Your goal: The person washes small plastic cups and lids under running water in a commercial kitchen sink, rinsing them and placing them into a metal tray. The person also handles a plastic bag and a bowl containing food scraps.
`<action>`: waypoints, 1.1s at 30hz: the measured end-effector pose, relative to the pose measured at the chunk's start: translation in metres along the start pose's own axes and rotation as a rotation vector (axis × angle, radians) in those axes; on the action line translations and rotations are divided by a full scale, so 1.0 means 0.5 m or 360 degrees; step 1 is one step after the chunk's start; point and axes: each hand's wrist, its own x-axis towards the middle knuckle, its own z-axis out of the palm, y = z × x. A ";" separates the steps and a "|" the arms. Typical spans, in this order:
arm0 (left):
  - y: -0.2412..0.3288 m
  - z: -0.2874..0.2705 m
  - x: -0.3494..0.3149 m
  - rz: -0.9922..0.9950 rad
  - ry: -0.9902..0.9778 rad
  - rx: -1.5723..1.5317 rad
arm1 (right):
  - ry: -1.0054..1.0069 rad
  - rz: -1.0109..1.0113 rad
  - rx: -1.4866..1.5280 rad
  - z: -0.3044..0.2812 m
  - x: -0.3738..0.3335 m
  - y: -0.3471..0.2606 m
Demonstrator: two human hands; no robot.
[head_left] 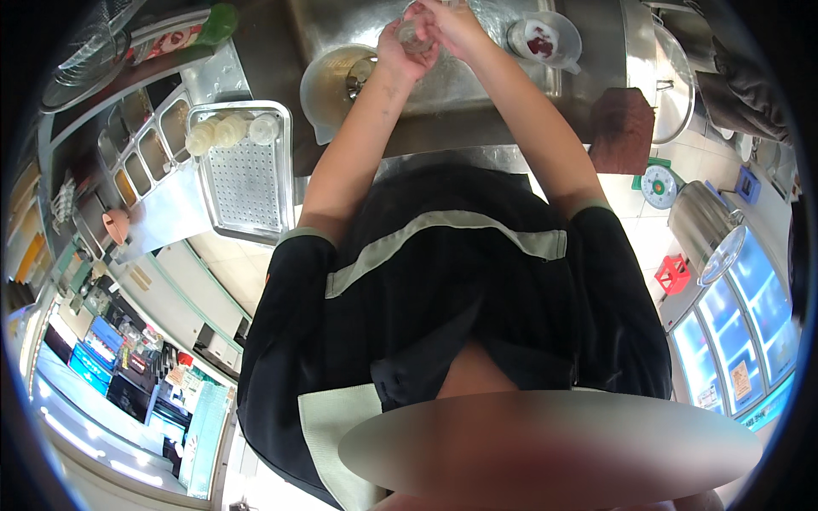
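Over the metal sink (490, 94), both my arms stretch out to the top edge of the view. A small clear cup (412, 36) rests in my left hand (404, 58), whose fingers curve round it. My right hand (453, 25) is closed in against the same cup from the other side, fingers bent at its rim; some fingertips are hard to make out. Left of my hands is a translucent pitcher (319, 89) with a metal object (358, 78) inside. To their right stands another clear pitcher (569, 47) holding something dark red and white foam.
On the left, a perforated metal tray (247, 183) carries several clear cups (230, 130) at its far end. Metal bins (152, 149) sit beyond it. A dark reddish board (625, 132) lies right of the sink, near a green scale (659, 185) and a tall steel pot (703, 217).
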 end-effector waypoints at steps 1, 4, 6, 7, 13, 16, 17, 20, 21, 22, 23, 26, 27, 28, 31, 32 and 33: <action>-0.001 -0.007 0.011 -0.0002 -0.0025 -0.0045 | -0.0073 -0.0069 0.0355 0.020 0.012 0.001; -0.027 0.038 0.008 -0.0074 0.0245 0.0178 | -0.0778 0.0256 0.1223 -0.004 0.144 0.045; -0.038 0.045 0.009 -0.0063 0.0033 0.0083 | -0.1327 0.0312 0.1368 -0.080 0.089 0.017; -0.038 0.053 0.019 -0.0038 -0.0194 0.0063 | -0.0756 0.0377 0.1095 -0.083 0.042 -0.004; -0.064 0.093 0.039 0.0009 -0.0348 0.0255 | -0.0133 0.0124 0.0883 -0.288 -0.111 0.067; -0.063 0.065 0.041 0.0000 -0.0538 0.0298 | 0.0206 0.0180 0.0829 -0.307 -0.190 0.115; -0.071 0.049 0.048 -0.0035 -0.0634 0.0326 | 0.0239 0.0161 0.0845 -0.317 -0.204 0.140; -0.037 0.052 -0.080 0.0162 -0.0545 0.2517 | 0.0363 0.0273 0.0669 -0.343 -0.211 0.215; -0.023 0.060 -0.129 0.0217 -0.0339 0.3340 | 0.0396 0.0325 0.0602 -0.338 -0.208 0.229; -0.029 0.031 -0.133 0.0766 -0.0460 0.3568 | 0.0430 0.0376 0.0529 -0.324 -0.200 0.240; -0.047 -0.013 -0.122 0.1350 -0.0577 0.3733 | 0.0464 0.0429 0.0455 -0.310 -0.193 0.250; -0.058 -0.099 -0.099 0.2204 -0.0748 0.3703 | 0.0492 0.0302 -0.0160 -0.190 -0.190 0.225; -0.061 -0.112 -0.105 0.2321 -0.0796 0.3615 | 0.0361 0.0222 -0.0368 -0.178 -0.191 0.223; -0.059 -0.120 -0.119 0.2245 -0.0647 0.3597 | 0.0224 0.0136 -0.0575 -0.169 -0.183 0.222; -0.050 -0.149 -0.157 0.2080 -0.0305 0.3368 | 0.0035 -0.0110 -0.0898 -0.138 -0.164 0.225; -0.054 -0.160 -0.164 0.2069 -0.0259 0.3187 | 0.0007 -0.0191 -0.0957 -0.130 -0.157 0.223; -0.054 -0.170 -0.175 0.2050 -0.0218 0.3010 | 0.0016 -0.0180 -0.0984 -0.126 -0.151 0.221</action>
